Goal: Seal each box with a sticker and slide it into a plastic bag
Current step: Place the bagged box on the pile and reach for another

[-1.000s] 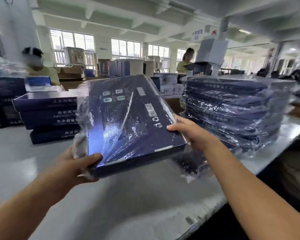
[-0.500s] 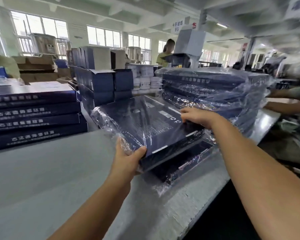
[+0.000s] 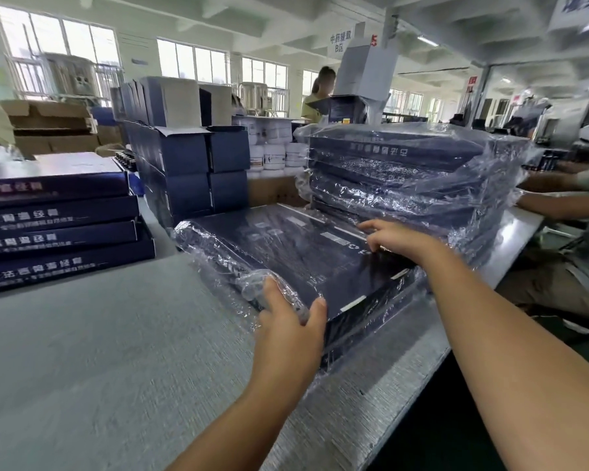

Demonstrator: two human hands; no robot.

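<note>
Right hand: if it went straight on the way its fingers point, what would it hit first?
Probably the tall stack of bagged boxes just beyond the right hand, which rests on the bagged box; depth is unclear.

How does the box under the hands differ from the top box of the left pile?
The box under the hands sits in a crinkly clear plastic bag; the top box of the left pile is bare. The bagged one rests on another bagged box, left hand gripping its near corner, right hand on top; the pile's box is untouched. Both are flat and dark blue.
</note>
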